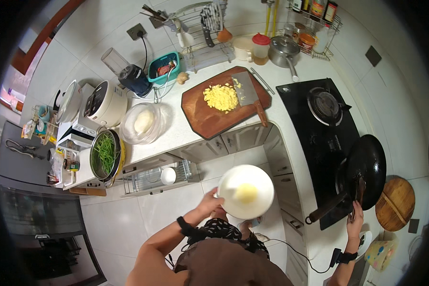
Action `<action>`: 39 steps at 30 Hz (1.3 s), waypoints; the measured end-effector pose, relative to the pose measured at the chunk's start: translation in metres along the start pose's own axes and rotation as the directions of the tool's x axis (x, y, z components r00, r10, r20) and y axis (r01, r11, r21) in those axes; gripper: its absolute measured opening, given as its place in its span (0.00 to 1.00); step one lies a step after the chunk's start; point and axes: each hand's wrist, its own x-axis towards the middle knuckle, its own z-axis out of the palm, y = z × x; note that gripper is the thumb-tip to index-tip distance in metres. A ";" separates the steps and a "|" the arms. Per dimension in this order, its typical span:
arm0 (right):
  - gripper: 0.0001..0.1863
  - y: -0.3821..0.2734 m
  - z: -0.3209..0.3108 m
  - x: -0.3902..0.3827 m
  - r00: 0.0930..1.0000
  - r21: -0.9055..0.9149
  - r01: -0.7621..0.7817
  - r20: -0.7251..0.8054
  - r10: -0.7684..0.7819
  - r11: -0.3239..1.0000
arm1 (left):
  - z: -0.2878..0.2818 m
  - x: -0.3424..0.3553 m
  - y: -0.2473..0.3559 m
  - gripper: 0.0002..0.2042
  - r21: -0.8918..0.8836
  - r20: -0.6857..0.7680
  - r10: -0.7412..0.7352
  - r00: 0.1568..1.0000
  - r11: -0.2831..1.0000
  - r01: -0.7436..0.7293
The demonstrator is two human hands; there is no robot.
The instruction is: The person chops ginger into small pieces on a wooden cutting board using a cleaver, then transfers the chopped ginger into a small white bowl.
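My left hand (209, 203) grips the rim of a white bowl (262, 193) above the floor. A small amount of pale yellow food (246, 192) lies in the bottom of the bowl. At the right, my right hand (355, 219) is closed around the handle of a spatula (360, 188), whose far end reaches into a black wok (367, 157). The wok sits tilted on the near burner of the black gas stove (302, 124), with its handle (326, 208) pointing toward me. Chopped yellow food (220, 97) is heaped on a wooden cutting board (198, 114) beside a cleaver (245, 90).
A lidded saucepan (284, 50) stands behind the stove. To the left are a bowl of dough (143, 121), green vegetables (106, 153) in a strainer, a rice cooker (106, 105) and a blender (131, 76). An opened drawer (190, 174) juts out below the counter. A round wooden lid (395, 205) leans at right.
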 end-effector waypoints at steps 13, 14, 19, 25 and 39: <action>0.07 -0.237 0.064 -0.034 0.887 0.111 0.176 -0.450 -0.109 0.978 | -0.167 -0.014 0.100 0.24 -0.181 -0.361 0.167 0.917 0.953 -0.245; 0.06 -0.290 0.073 -0.006 0.935 0.282 0.198 -0.342 -0.094 0.939 | -0.174 -0.013 0.102 0.24 -0.194 -0.348 0.185 0.919 0.945 -0.264; 0.07 -0.434 0.177 0.121 0.919 0.855 -0.073 0.258 -0.299 0.514 | -0.204 -0.035 0.081 0.23 -0.208 -0.409 0.154 0.899 0.944 -0.256; 0.14 -0.572 0.312 0.194 0.518 0.738 -0.499 0.674 -0.526 0.454 | -0.209 -0.076 0.056 0.21 -0.324 -0.526 0.075 0.847 0.903 -0.281; 0.08 -0.657 0.388 0.201 0.453 0.606 -0.767 0.745 -0.490 0.213 | -0.204 -0.102 0.044 0.23 -0.401 -0.782 -0.076 0.619 0.821 -0.406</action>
